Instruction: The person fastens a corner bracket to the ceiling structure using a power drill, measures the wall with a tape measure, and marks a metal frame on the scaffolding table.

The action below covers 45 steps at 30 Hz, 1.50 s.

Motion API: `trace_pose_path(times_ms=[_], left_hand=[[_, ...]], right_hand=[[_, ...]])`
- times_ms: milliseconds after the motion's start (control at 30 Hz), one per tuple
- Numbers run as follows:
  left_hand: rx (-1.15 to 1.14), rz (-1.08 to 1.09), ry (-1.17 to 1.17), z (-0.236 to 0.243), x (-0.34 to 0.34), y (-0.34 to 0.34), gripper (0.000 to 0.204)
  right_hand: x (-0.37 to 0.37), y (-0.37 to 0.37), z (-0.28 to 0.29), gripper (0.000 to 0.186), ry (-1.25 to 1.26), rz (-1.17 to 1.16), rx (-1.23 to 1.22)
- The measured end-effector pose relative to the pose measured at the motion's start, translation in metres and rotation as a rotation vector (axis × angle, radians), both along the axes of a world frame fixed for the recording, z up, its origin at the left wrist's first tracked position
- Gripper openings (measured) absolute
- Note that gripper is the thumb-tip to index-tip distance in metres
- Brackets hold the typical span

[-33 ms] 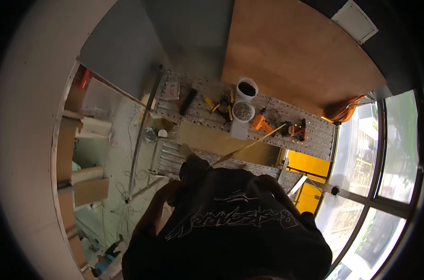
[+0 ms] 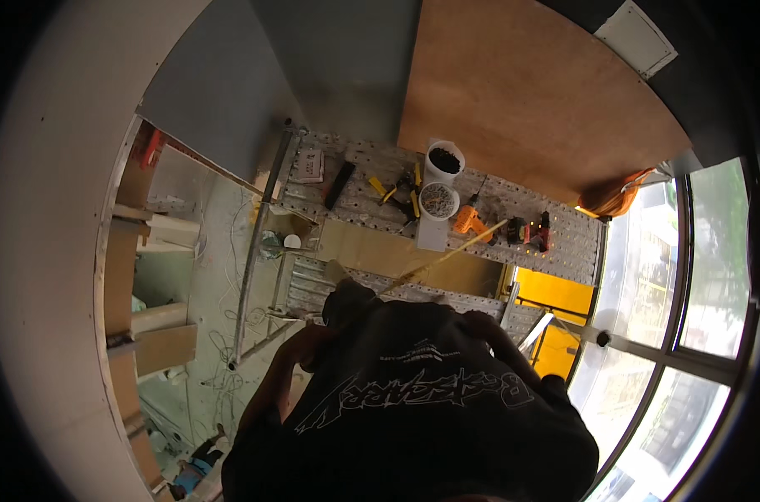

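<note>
Left grip and right grip: both hidden from me by the dark shirt (image 2: 413, 335); the left arm (image 2: 273, 381) and right arm (image 2: 507, 351) bend inward along its sides, so I cannot tell how far open either is or what, if anything, it has hold of. Nearest to the grips I log a thin yellow strip (image 2: 449, 255), slanting forward and to the right from the shirt's upper edge; near end covered, far end over the perforated metal platform (image 2: 574, 251). Just ahead of the grips, below the strip, a tan board (image 2: 355, 247). Farther forward, on the platform: an orange drill (image 2: 470, 219), the strip passing across my view of its base, contact uncertain; just right of it a dark round item (image 2: 518, 230) and a red-and-black tool (image 2: 545, 232). Ahead of the grips, left of the drill, a white bucket of greyish small parts (image 2: 438, 201), and just beyond it another of black pieces (image 2: 445, 160). Forward-left: yellow-handled tools (image 2: 386, 193), a black bar-shaped item (image 2: 340, 185), then a white box (image 2: 310, 166). Outermost: a brown wood panel (image 2: 547, 92) far ahead, orange coils (image 2: 618, 198) far forward-right, another person (image 2: 194, 478) well apart, back and left.
</note>
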State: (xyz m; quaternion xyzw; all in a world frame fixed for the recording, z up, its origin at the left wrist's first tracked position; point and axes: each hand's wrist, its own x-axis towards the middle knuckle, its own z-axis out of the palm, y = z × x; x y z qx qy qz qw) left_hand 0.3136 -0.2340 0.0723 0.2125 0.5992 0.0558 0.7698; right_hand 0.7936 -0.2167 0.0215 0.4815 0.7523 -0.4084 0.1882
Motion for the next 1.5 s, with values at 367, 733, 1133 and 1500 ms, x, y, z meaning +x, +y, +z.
trace_pose_path(times_ms=[367, 733, 1133, 1500], left_hand=[[0.265, -0.268, 0.044, 0.065, -0.172, 0.072, 0.028], [0.341, -0.257, -0.166, 0.140, -0.204, 0.191, 0.036], [0.339, -0.787, -0.330, 0.227, -0.024, 0.309, 0.039], [0.781, -1.093, 0.003, 0.263, -0.147, 0.455, 0.030]], right_hand=[[-0.148, 0.098, 0.076, 0.031, 0.056, 0.104, 0.201], [-0.194, 0.142, 0.264, 0.017, 0.568, -0.849, 0.428], [-0.284, 0.200, 0.250, 0.045, 0.827, -0.973, 0.390], [0.104, 0.262, 0.277, 0.026, 0.738, -1.741, 0.884]])
